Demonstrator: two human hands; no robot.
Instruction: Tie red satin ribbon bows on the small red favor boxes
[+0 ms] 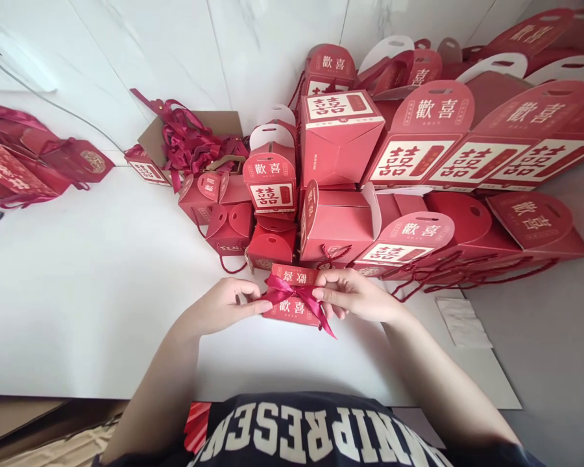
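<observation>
A small red gift box with white Chinese characters lies on the white table in front of me. Across its top runs a dark pink satin ribbon, tied in a bow at the middle. My left hand pinches the left side of the bow between thumb and fingers. On the other side, my right hand has its thumb and fingers closed on the right part of the ribbon, and one tail hangs down over the box's front edge.
Many red gift boxes are stacked behind and to the right. An open carton of loose ribbons stands at the back. More boxes with ribbons lie far left. White tissue lies near the table's right edge.
</observation>
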